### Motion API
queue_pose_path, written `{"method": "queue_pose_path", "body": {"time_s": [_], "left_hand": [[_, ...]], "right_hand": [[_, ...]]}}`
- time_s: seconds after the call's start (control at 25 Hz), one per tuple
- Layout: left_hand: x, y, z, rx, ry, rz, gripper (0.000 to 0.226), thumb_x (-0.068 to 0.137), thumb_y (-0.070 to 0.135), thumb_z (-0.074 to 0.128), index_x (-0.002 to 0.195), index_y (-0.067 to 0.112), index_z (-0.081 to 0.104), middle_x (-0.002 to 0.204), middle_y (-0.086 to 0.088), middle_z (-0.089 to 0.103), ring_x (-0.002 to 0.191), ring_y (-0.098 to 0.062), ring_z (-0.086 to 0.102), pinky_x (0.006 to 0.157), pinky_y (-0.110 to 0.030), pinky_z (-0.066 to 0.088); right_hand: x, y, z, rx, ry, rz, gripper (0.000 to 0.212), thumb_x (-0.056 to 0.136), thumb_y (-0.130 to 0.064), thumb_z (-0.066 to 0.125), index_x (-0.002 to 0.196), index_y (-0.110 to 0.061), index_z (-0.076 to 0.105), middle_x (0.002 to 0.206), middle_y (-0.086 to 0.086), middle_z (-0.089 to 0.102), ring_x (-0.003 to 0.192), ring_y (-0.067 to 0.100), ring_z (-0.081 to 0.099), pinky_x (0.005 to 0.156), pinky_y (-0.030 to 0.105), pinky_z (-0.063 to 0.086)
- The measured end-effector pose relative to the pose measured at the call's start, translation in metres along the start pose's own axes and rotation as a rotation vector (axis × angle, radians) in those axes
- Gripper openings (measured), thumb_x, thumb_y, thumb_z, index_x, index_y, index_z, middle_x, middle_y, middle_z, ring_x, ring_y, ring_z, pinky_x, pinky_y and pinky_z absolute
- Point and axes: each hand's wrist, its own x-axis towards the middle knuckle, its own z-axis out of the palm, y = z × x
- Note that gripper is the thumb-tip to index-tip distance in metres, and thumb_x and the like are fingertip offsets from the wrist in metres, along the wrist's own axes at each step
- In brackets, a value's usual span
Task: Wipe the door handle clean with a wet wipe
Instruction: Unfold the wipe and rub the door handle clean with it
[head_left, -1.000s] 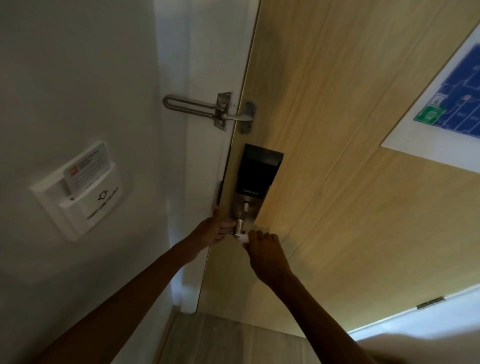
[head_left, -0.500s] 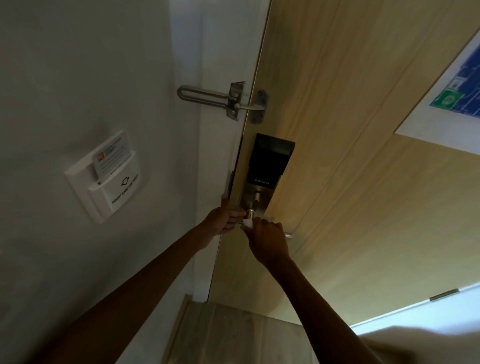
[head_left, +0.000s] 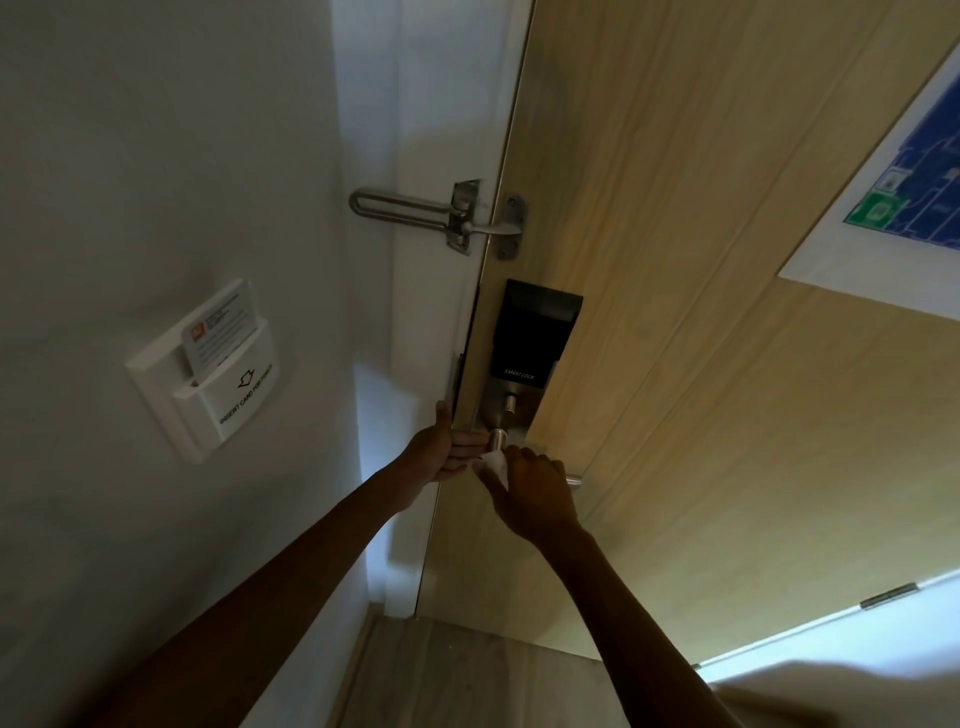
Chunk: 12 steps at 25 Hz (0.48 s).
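Note:
A silver lever door handle (head_left: 573, 479) juts from the metal plate below a black smart lock (head_left: 535, 332) on the wooden door (head_left: 701, 260). My right hand (head_left: 535, 493) covers most of the lever and holds a white wet wipe (head_left: 494, 461) against it near the handle's base; only the lever's tip and its round base show. My left hand (head_left: 441, 452) grips the door's edge beside the lock plate, thumb up and fingers reaching toward the handle base.
A metal swing-bar door guard (head_left: 441, 218) bridges the frame and door above the lock. A white key-card holder (head_left: 208, 374) with a card sits on the left wall. An evacuation plan (head_left: 893, 197) hangs on the door at the right. Wooden floor (head_left: 467, 675) lies below.
The view has shifted so the door hardware sits further right. My right hand has moved from the handle's base a little out along the lever, and more of the wipe shows. The left hand has stayed on the door edge.

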Motion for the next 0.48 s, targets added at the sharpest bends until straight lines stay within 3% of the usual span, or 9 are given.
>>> {"method": "queue_pose_path", "body": {"time_s": [0.16, 0.4, 0.48], "left_hand": [[-0.001, 0.0, 0.001, -0.009, -0.002, 0.004, 0.081, 0.092, 0.063, 0.004, 0.087, 0.029, 0.077, 0.103, 0.007, 0.074, 0.112, -0.014, 0.061, 0.081, -0.02, 0.049], [-0.004, 0.002, 0.002, -0.022, 0.003, 0.012, 0.078, 0.093, 0.061, 0.005, 0.089, 0.027, 0.076, 0.107, 0.001, 0.073, 0.111, -0.014, 0.063, 0.083, -0.022, 0.049], [-0.004, 0.003, 0.003, -0.025, 0.003, 0.008, 0.079, 0.093, 0.061, 0.005, 0.089, 0.027, 0.076, 0.108, -0.001, 0.073, 0.113, -0.016, 0.062, 0.084, -0.023, 0.049]], "right_hand": [[0.004, 0.001, -0.001, 0.014, 0.059, -0.031, 0.043, 0.103, -0.041, 0.029, 0.091, -0.013, 0.058, 0.077, 0.008, 0.063, 0.069, 0.026, 0.062, 0.082, 0.046, 0.049], [0.001, 0.007, 0.012, -0.116, 0.188, -0.16, 0.014, 0.093, -0.029, 0.062, 0.094, -0.015, 0.063, 0.075, 0.006, 0.067, 0.062, 0.022, 0.065, 0.069, 0.041, 0.054], [0.0, 0.009, 0.013, -0.175, 0.176, -0.2, 0.025, 0.084, -0.024, 0.075, 0.098, -0.016, 0.056, 0.076, 0.007, 0.066, 0.061, 0.022, 0.065, 0.066, 0.04, 0.056]]}}
